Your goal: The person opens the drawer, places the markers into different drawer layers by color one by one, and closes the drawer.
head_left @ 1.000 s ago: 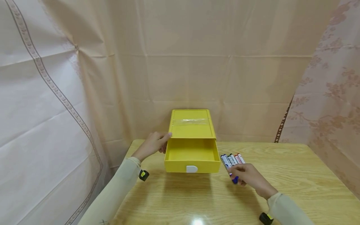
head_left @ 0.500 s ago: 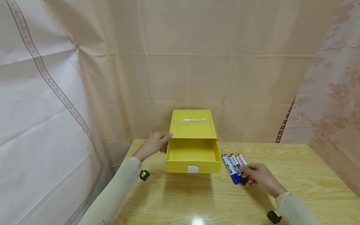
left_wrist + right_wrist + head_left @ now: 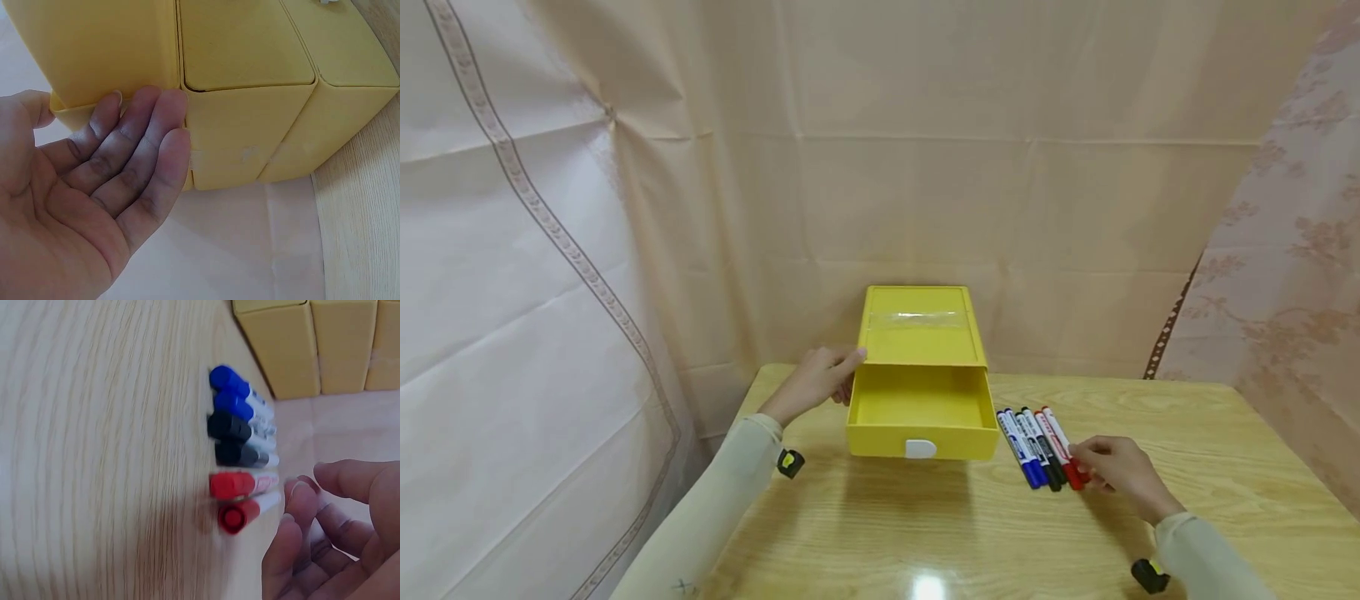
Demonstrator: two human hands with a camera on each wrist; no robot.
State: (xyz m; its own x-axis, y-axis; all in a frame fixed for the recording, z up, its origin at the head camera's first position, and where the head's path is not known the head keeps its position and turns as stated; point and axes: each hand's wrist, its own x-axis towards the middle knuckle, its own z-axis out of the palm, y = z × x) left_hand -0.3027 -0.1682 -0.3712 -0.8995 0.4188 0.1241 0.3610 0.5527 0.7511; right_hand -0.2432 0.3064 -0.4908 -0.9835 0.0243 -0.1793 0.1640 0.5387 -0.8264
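A yellow drawer unit [image 3: 922, 329] stands on the table with its top drawer [image 3: 922, 443] pulled out. My left hand [image 3: 814, 383] rests on its left front corner, thumb at the top edge. In the left wrist view the fingers [image 3: 134, 134] lie nearly straight along the yellow side. Right of the unit, several markers lie side by side: blue [image 3: 1025, 454], black [image 3: 1045, 450] and red [image 3: 1060, 442]. My right hand [image 3: 1123, 468] is beside the outermost red marker [image 3: 240, 515], fingertips close to its barrel. A gap shows between thumb and fingers in the right wrist view.
The wooden table [image 3: 1210, 467] extends to the right of the markers. A beige cloth [image 3: 917, 167] hangs behind, with a pale cloth [image 3: 512, 333] at the left. Lower tiers of the unit [image 3: 247, 131] appear in the left wrist view.
My right hand has moved right along the row, from the blue markers past the black to the red ones, uncovering the caps. My left hand stays at the unit's corner.
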